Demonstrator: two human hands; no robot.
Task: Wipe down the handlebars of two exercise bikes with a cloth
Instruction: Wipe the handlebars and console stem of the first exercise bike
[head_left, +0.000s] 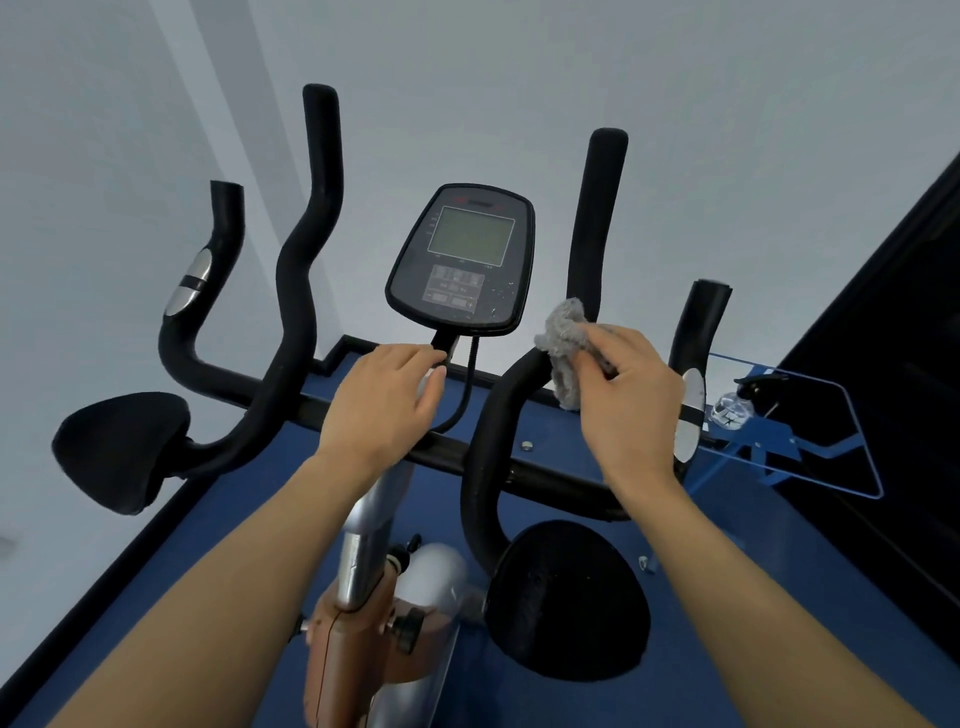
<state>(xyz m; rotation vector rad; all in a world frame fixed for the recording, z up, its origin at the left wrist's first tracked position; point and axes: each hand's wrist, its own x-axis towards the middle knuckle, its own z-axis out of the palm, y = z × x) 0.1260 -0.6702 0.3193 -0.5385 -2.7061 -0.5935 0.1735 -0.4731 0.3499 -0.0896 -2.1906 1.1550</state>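
Note:
One exercise bike fills the view, with black foam handlebars (306, 249) that curve up on both sides of a console (462, 260). My right hand (628, 400) is shut on a grey cloth (563, 343), which is pressed against the lower bend of the right inner bar (597, 218). My left hand (384, 400) rests on the crossbar at the stem just below the console, fingers curled over it. A second bike is not in view.
Black elbow pads sit at the left (119, 447) and lower right (566, 597). Outer grips carry silver pulse sensors (189, 280). A clear blue-edged shelf (789, 426) juts out at the right by a dark panel. White walls stand close behind; the floor is blue.

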